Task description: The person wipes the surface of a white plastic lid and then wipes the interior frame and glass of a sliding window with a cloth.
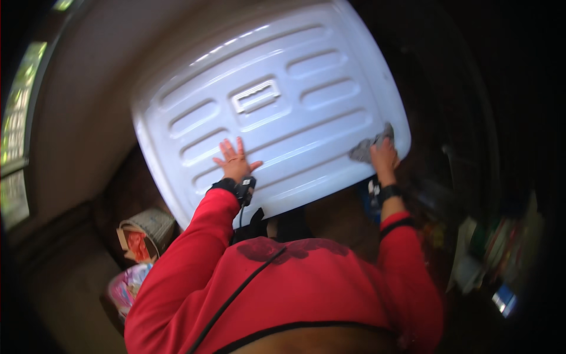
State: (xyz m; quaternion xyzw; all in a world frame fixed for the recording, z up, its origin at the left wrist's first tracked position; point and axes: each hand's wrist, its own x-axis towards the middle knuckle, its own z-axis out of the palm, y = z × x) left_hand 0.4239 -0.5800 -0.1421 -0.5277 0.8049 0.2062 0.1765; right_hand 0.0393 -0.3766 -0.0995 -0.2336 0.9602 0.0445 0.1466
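Cloth (361, 151), grey, bunches under the right hand (384, 157), fingers curled over it, at the near right corner of the white tabletop (318, 133); the left hand (236, 166), empty, lies spread flat toward its near left.

Window (16, 112): bright, at left
White panel (268, 127): glare streaks along top, upper-left edge smeared
Right side: near black
Picture rim: bent, dark

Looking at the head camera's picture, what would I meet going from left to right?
Bright narrow window, light-brown woven basket, bare left hand spread on a white moulded plastic panel, bare right hand holding a crumpled grey cloth, small blue-and-white object at lower right.
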